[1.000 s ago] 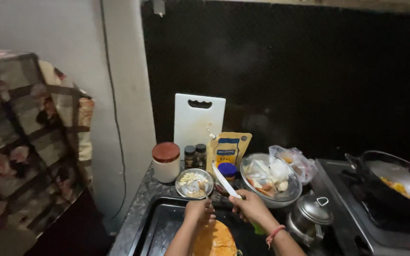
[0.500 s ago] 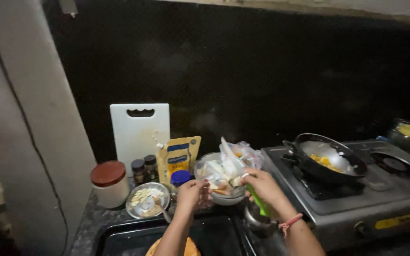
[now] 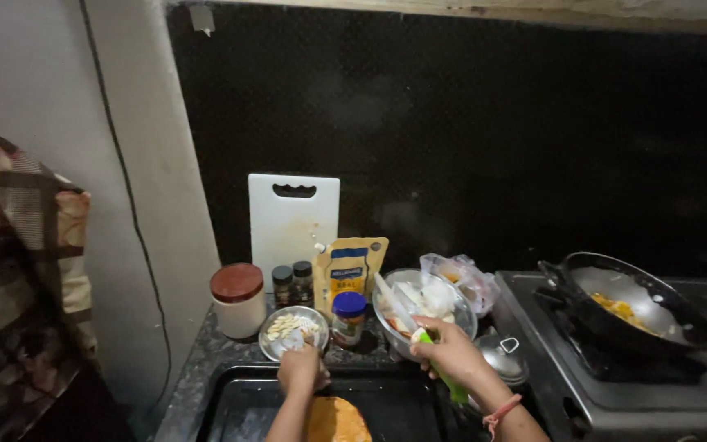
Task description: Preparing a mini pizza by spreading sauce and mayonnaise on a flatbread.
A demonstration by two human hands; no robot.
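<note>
My left hand [image 3: 302,367] reaches up from the sink [image 3: 239,405] and touches the near rim of a small steel plate [image 3: 291,331] that holds pale chopped pieces. My right hand [image 3: 450,354] is closed on a knife with a green handle [image 3: 449,381]; its white blade [image 3: 393,303] points up and left over a steel bowl [image 3: 425,310] filled with white and reddish scraps. A round orange thing [image 3: 335,419] lies in the sink below my left wrist.
A white cutting board [image 3: 293,225] leans on the black wall. In front stand a red-lidded white jar [image 3: 237,299], two small spice jars [image 3: 292,283], a yellow pouch [image 3: 351,266] and a blue-lidded jar [image 3: 348,317]. A steel pot lid [image 3: 501,358], plastic bags [image 3: 461,277] and a wok [image 3: 625,304] on the stove lie to the right.
The view has swung back left after panning right. My left hand has come onto the small steel plate, and the knife hand has settled at the steel bowl's near rim.
</note>
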